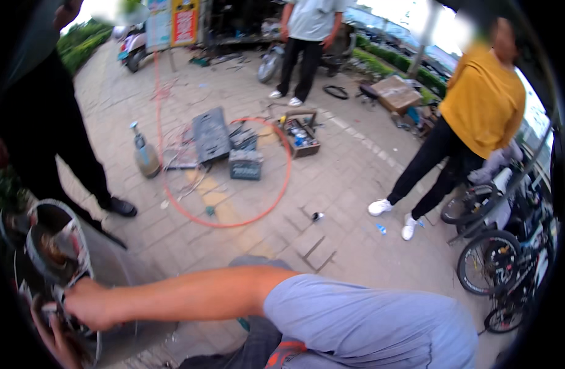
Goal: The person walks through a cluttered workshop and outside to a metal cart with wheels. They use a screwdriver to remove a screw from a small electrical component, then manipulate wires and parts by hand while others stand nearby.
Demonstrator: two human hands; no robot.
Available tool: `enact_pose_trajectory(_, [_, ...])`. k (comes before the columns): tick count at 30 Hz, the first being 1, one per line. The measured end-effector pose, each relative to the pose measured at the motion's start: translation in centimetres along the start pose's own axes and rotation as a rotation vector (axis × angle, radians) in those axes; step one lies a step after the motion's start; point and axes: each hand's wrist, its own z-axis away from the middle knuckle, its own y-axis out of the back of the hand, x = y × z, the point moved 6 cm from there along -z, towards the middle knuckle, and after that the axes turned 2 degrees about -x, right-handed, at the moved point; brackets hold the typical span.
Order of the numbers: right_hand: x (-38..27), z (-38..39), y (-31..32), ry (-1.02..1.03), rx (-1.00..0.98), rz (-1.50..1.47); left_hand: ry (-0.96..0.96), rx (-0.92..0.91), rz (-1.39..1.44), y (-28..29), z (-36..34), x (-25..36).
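Observation:
My bare right arm stretches across to the far left from a grey-blue sleeve. My right hand (90,304) is closed at the rim of a greyish cylindrical container (132,277) with an open top; its fingertips and whatever they grip are hidden. Just below it, my left hand (58,338) shows partly at the dark picture edge, its fingers bent around something small and pale that I cannot make out. Dark and whitish parts lie inside the open rounded tops next to both hands.
An orange hose (233,225) loops over the paving around a black toolbox (245,165). Nearby stand a pump sprayer (146,158) and an open tool carrier (304,145). People stand at left, back and right. Bicycles (488,261) line the right side.

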Motion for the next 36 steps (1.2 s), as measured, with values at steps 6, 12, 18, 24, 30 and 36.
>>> enact_pose_trajectory(6, [-0.3,0.4,1.8,-0.148,-0.183,-0.012,0.053,0.082,0.027,-3.7,2.9,9.4])
enact_pose_trajectory(12, [-1.3,0.8,2.2,-0.118,-0.05,-0.16,-0.014,0.132,-0.092,-2.5,3.5,9.3])
enact_pose_trajectory(18, [-0.9,1.2,2.6,-0.03,-0.064,-0.133,-0.078,0.146,-0.132,-3.5,2.8,9.1])
enact_pose_trajectory(24, [-0.2,0.7,2.0,0.058,-0.093,-0.099,-0.057,0.141,-0.116,-3.4,2.5,8.8])
enact_pose_trajectory(30, [0.0,0.5,1.4,0.001,-0.031,-0.079,-0.073,0.156,-0.105,-3.3,2.4,8.7])
enact_pose_trajectory(36, [-0.2,0.9,1.4,-0.003,0.006,0.007,-0.061,0.155,-0.11,-3.5,2.6,9.1])
